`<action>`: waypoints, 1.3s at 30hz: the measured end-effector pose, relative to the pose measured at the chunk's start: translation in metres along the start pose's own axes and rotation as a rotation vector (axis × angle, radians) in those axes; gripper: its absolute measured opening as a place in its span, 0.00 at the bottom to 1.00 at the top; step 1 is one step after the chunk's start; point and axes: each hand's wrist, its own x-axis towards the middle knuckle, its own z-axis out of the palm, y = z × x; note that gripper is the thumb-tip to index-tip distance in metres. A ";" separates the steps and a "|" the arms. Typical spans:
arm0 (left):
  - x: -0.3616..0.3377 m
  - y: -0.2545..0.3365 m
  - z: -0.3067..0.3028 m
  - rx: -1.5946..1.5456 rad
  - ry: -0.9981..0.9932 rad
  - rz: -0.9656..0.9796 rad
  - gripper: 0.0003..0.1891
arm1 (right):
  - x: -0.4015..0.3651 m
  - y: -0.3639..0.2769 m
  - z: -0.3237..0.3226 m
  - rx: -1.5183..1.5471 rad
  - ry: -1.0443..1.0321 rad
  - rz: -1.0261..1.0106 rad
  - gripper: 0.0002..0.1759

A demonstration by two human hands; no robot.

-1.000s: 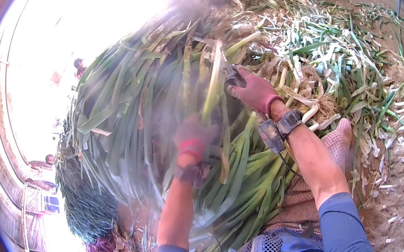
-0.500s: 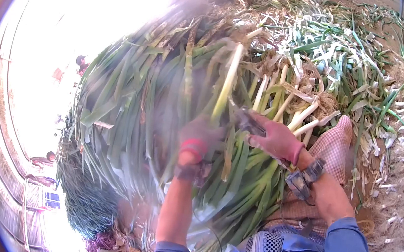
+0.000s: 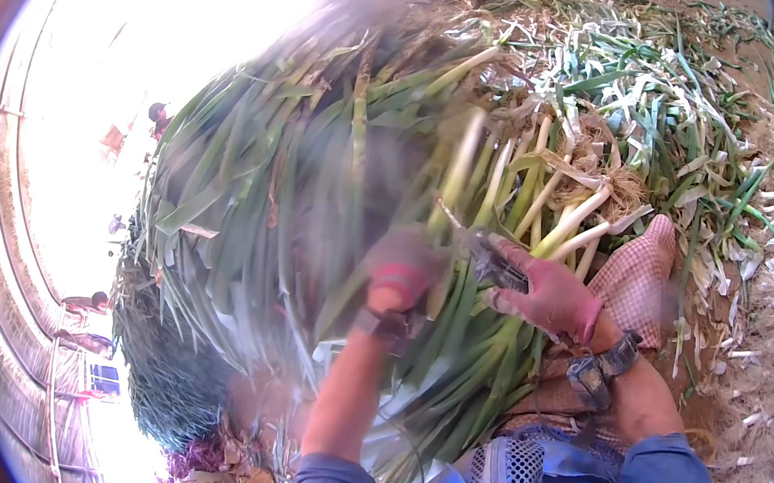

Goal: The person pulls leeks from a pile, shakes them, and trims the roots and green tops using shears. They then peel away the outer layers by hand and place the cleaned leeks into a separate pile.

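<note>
Leek (image 3: 461, 164), blurred, stands upright in the left hand (image 3: 399, 276), fingers clamped round its lower stem. It is hard against the pile (image 3: 258, 198) that fills the left and centre. The right hand (image 3: 554, 301), just beside it, has fingers closed on shears (image 3: 492, 256), tips toward the stem. Trimmings (image 3: 652, 90) crowd the ground beyond; barer earth (image 3: 772, 381) lies at the right edge.
</note>
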 end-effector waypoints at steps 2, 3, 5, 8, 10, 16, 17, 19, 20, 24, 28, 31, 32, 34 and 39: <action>-0.008 0.015 0.010 0.059 -0.088 0.060 0.28 | 0.006 -0.001 0.001 -0.005 0.004 -0.004 0.51; -0.014 0.017 0.010 0.061 -0.086 0.054 0.28 | 0.009 -0.001 0.000 -0.003 -0.001 -0.010 0.51; -0.026 0.021 0.002 0.028 -0.106 0.271 0.29 | 0.018 -0.004 -0.009 -0.110 0.058 0.143 0.51; 0.001 -0.011 -0.023 -0.119 0.010 0.192 0.27 | 0.021 -0.007 -0.010 -0.043 0.031 0.089 0.50; 0.029 -0.031 -0.045 -0.166 0.141 0.051 0.26 | 0.026 -0.004 0.000 -0.018 0.106 -0.103 0.48; 0.106 -0.052 -0.062 0.110 0.477 -0.103 0.25 | 0.053 -0.051 -0.008 0.022 0.085 -0.059 0.46; 0.118 -0.056 -0.058 0.152 0.519 -0.112 0.25 | 0.055 -0.055 -0.008 0.034 0.025 -0.039 0.46; 0.132 -0.053 -0.055 0.191 0.512 -0.132 0.26 | 0.061 -0.054 -0.005 0.017 0.032 -0.020 0.46; 0.137 -0.052 -0.054 0.233 0.502 -0.157 0.27 | 0.063 -0.053 -0.004 0.004 0.062 -0.009 0.47; 0.139 -0.053 -0.062 0.085 0.363 -0.222 0.29 | 0.070 -0.049 0.003 -0.010 0.034 -0.082 0.47; 0.102 -0.071 -0.052 -0.074 0.272 -0.143 0.27 | 0.080 -0.050 0.016 0.008 0.131 -0.117 0.47; 0.087 -0.084 -0.037 -0.070 0.298 -0.144 0.26 | 0.079 -0.062 0.022 0.000 0.015 -0.102 0.47; 0.083 -0.085 -0.035 -0.041 0.294 -0.167 0.26 | 0.079 -0.070 0.023 -0.040 -0.028 -0.048 0.47; 0.080 -0.091 -0.033 -0.053 0.275 -0.171 0.26 | 0.083 -0.075 0.026 -0.085 -0.070 0.006 0.48; 0.053 -0.081 -0.042 -0.117 0.199 -0.203 0.26 | 0.102 -0.066 0.033 -0.084 0.105 -0.043 0.48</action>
